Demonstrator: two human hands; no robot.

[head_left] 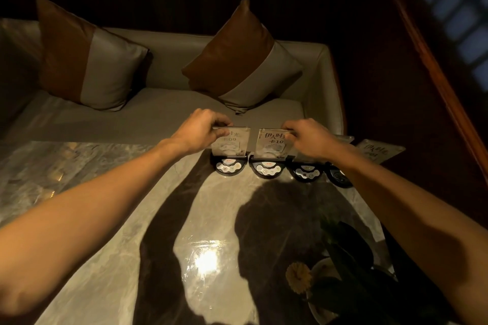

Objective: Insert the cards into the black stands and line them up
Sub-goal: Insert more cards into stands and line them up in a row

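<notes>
Several black half-round stands sit in a row at the far edge of the marble table (132, 219). The card marked 09 (232, 141) stands upright in the leftmost stand (229, 166), and my left hand (200, 128) pinches its top left corner. The card marked 10 (273, 142) stands in the second stand (267, 169), with my right hand (311, 137) gripping its top right corner. A third stand (306, 173) and a fourth stand (339, 178) lie partly under my right forearm. Another card (377, 150) lies flat at the far right.
A potted plant with a yellow flower (299, 276) stands at the near right of the table. Behind the table is a grey sofa (163, 113) with two brown-and-grey cushions. A dark wooden wall rail runs along the right.
</notes>
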